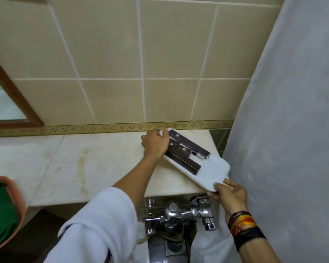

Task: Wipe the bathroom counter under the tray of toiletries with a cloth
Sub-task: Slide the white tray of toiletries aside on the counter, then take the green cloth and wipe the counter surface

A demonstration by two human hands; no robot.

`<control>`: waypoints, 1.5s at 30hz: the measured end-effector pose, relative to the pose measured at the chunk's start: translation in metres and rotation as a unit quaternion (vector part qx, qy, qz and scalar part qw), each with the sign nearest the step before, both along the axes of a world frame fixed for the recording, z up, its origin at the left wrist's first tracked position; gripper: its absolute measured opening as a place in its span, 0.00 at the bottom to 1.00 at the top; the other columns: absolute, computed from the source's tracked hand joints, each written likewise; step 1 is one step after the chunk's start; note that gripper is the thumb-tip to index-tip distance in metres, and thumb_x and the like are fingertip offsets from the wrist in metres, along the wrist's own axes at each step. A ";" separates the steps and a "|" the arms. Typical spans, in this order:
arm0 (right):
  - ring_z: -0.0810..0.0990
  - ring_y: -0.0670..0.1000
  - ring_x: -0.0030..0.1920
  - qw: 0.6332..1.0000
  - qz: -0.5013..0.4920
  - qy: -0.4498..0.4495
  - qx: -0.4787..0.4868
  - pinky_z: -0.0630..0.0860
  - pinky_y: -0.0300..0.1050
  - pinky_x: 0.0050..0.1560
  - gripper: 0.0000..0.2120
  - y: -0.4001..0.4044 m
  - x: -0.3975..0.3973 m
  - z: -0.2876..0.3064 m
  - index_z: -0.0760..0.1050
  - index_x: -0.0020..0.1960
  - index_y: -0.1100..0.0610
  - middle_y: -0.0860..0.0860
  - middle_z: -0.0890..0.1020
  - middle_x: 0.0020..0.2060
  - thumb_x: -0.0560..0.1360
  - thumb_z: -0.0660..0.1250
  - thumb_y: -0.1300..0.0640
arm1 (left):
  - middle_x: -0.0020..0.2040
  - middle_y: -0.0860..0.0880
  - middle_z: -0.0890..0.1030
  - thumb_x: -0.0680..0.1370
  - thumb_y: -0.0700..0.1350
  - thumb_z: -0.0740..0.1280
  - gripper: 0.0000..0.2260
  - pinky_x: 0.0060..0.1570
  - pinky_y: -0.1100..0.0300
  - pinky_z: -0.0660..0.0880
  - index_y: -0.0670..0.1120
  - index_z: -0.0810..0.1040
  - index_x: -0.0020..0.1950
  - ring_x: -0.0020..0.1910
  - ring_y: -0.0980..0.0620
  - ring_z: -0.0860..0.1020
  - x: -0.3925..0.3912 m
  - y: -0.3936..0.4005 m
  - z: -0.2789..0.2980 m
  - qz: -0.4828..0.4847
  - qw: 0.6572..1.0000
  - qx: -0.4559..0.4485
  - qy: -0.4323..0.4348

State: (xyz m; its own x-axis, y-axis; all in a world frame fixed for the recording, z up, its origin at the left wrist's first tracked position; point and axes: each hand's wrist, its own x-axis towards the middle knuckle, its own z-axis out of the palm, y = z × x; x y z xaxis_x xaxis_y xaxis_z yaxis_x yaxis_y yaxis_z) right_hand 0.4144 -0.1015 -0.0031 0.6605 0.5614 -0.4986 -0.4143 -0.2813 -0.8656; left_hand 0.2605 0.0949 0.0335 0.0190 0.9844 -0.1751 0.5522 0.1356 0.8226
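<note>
A white rectangular tray (215, 168) lies at an angle on the right end of the pale marble counter (106, 160), its near corner past the counter's front edge. It carries dark boxed toiletries (186, 149). My left hand (155, 144) grips the tray's far end near the wall. My right hand (229, 192) grips its near corner. A white towel-like cloth (101, 221) is draped over my left forearm.
A light shower curtain (285, 130) hangs close on the right. Chrome flush valves and pipes (180, 213) sit below the counter edge. A mirror's wooden frame (13, 95) is at left, and a green and orange fabric (2, 213) is at the lower left. Beige tiles back the counter.
</note>
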 end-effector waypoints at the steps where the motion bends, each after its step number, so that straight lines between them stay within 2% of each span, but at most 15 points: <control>1: 0.86 0.56 0.37 1.000 -0.012 0.002 0.016 0.83 0.41 0.32 0.15 -0.007 0.009 0.000 0.75 0.61 0.68 0.61 0.84 0.48 0.74 0.69 0.72 | 0.73 0.40 0.75 0.83 0.57 0.58 0.24 0.74 0.45 0.64 0.44 0.77 0.72 0.75 0.40 0.67 0.019 0.002 -0.002 -0.013 1.000 -0.002 -0.014; 6: 0.86 0.59 0.47 0.996 -0.064 0.020 0.056 0.83 0.44 0.35 0.12 -0.026 0.031 -0.010 0.79 0.57 0.68 0.61 0.86 0.47 0.73 0.71 0.71 | 0.71 0.44 0.78 0.77 0.63 0.59 0.27 0.73 0.43 0.68 0.48 0.80 0.69 0.73 0.41 0.73 0.089 0.022 -0.024 -0.094 0.993 -0.016 -0.073; 11: 0.87 0.60 0.47 0.990 -0.108 0.042 0.083 0.84 0.48 0.38 0.16 -0.023 0.014 -0.035 0.78 0.57 0.70 0.62 0.87 0.45 0.70 0.73 0.74 | 0.65 0.46 0.81 0.82 0.56 0.64 0.20 0.67 0.55 0.70 0.46 0.80 0.68 0.67 0.46 0.77 0.124 0.032 -0.038 -0.167 0.978 -0.055 -0.116; 14: 0.86 0.62 0.49 0.987 -0.125 0.052 0.084 0.84 0.49 0.39 0.21 -0.011 -0.002 -0.046 0.74 0.59 0.71 0.65 0.86 0.48 0.68 0.75 0.73 | 0.70 0.48 0.80 0.82 0.57 0.63 0.21 0.71 0.53 0.68 0.47 0.80 0.69 0.69 0.48 0.76 0.125 0.035 -0.046 -0.184 0.975 -0.044 -0.113; 18: 0.88 0.61 0.43 0.993 -0.109 0.028 0.027 0.85 0.56 0.41 0.26 -0.001 -0.011 -0.050 0.72 0.57 0.64 0.63 0.85 0.44 0.65 0.81 0.66 | 0.67 0.44 0.81 0.85 0.54 0.57 0.20 0.69 0.49 0.70 0.45 0.80 0.67 0.69 0.43 0.76 0.100 0.033 -0.047 -0.268 0.957 0.113 -0.004; 22: 0.85 0.58 0.36 0.990 -0.058 -0.095 -0.082 0.82 0.47 0.33 0.16 -0.008 -0.025 -0.035 0.77 0.46 0.59 0.59 0.85 0.37 0.67 0.80 0.52 | 0.83 0.43 0.62 0.86 0.55 0.51 0.26 0.82 0.47 0.47 0.45 0.63 0.82 0.84 0.45 0.55 0.054 0.035 -0.044 -0.324 0.896 0.241 0.187; 24: 0.84 0.58 0.43 0.966 -0.012 -0.249 -0.074 0.77 0.44 0.36 0.13 -0.007 -0.045 -0.019 0.76 0.44 0.54 0.54 0.84 0.40 0.72 0.75 0.47 | 0.85 0.44 0.56 0.86 0.54 0.49 0.27 0.82 0.47 0.44 0.45 0.58 0.84 0.85 0.46 0.51 0.033 0.032 -0.039 -0.344 0.861 0.285 0.242; 26: 0.79 0.56 0.61 0.903 0.095 -0.417 -0.045 0.80 0.50 0.53 0.10 0.001 -0.071 -0.007 0.76 0.55 0.48 0.53 0.80 0.59 0.77 0.67 0.44 | 0.85 0.44 0.53 0.86 0.54 0.49 0.27 0.82 0.47 0.44 0.45 0.55 0.84 0.85 0.46 0.49 0.014 0.029 -0.035 -0.357 0.838 0.304 0.280; 28: 0.56 0.54 0.80 0.827 0.214 -0.518 -0.038 0.61 0.55 0.76 0.24 0.014 -0.099 -0.003 0.63 0.75 0.46 0.53 0.57 0.80 0.81 0.59 0.43 | 0.85 0.44 0.52 0.86 0.54 0.49 0.27 0.82 0.46 0.43 0.46 0.54 0.85 0.85 0.45 0.48 -0.004 0.024 -0.028 -0.356 0.836 0.297 0.295; 30: 0.36 0.51 0.81 0.780 0.266 -0.565 -0.037 0.41 0.53 0.79 0.31 0.024 -0.134 0.000 0.46 0.81 0.49 0.51 0.39 0.81 0.83 0.52 0.42 | 0.85 0.44 0.51 0.86 0.54 0.49 0.28 0.82 0.47 0.43 0.46 0.53 0.85 0.85 0.45 0.48 -0.031 0.020 -0.020 -0.346 0.837 0.295 0.306; 32: 0.32 0.51 0.80 0.772 0.297 -0.561 -0.049 0.37 0.55 0.79 0.32 0.029 -0.169 0.004 0.44 0.82 0.54 0.53 0.36 0.80 0.82 0.49 0.43 | 0.86 0.44 0.51 0.86 0.54 0.49 0.28 0.82 0.47 0.43 0.45 0.53 0.85 0.85 0.45 0.48 -0.061 0.016 -0.011 -0.341 0.834 0.301 0.313; 36: 0.36 0.52 0.80 0.769 0.345 -0.538 -0.024 0.41 0.55 0.80 0.32 0.027 -0.257 0.011 0.47 0.82 0.56 0.54 0.39 0.81 0.83 0.51 0.46 | 0.86 0.44 0.50 0.87 0.53 0.49 0.28 0.82 0.49 0.44 0.44 0.52 0.85 0.85 0.45 0.47 -0.158 0.004 0.001 -0.314 0.844 0.283 0.329; 39: 0.43 0.51 0.81 0.766 0.394 -0.507 0.010 0.52 0.53 0.80 0.29 0.022 -0.337 0.019 0.51 0.81 0.53 0.51 0.45 0.82 0.83 0.53 0.47 | 0.85 0.44 0.52 0.87 0.52 0.50 0.27 0.82 0.51 0.47 0.43 0.53 0.84 0.85 0.45 0.49 -0.259 -0.013 0.005 -0.254 0.873 0.237 0.344; 42: 0.59 0.51 0.79 0.742 0.449 -0.494 0.062 0.61 0.49 0.77 0.24 0.021 -0.408 0.027 0.63 0.77 0.52 0.51 0.62 0.79 0.83 0.56 0.50 | 0.84 0.41 0.59 0.86 0.48 0.53 0.26 0.81 0.52 0.53 0.41 0.58 0.83 0.83 0.44 0.57 -0.355 -0.034 0.002 -0.165 0.912 0.183 0.329; 45: 0.76 0.53 0.64 0.704 0.499 -0.496 0.095 0.74 0.49 0.65 0.16 0.030 -0.476 0.029 0.74 0.67 0.54 0.52 0.78 0.64 0.81 0.59 0.54 | 0.76 0.40 0.73 0.84 0.44 0.59 0.22 0.75 0.52 0.64 0.41 0.68 0.78 0.75 0.43 0.71 -0.448 -0.053 -0.011 -0.048 0.946 0.126 0.295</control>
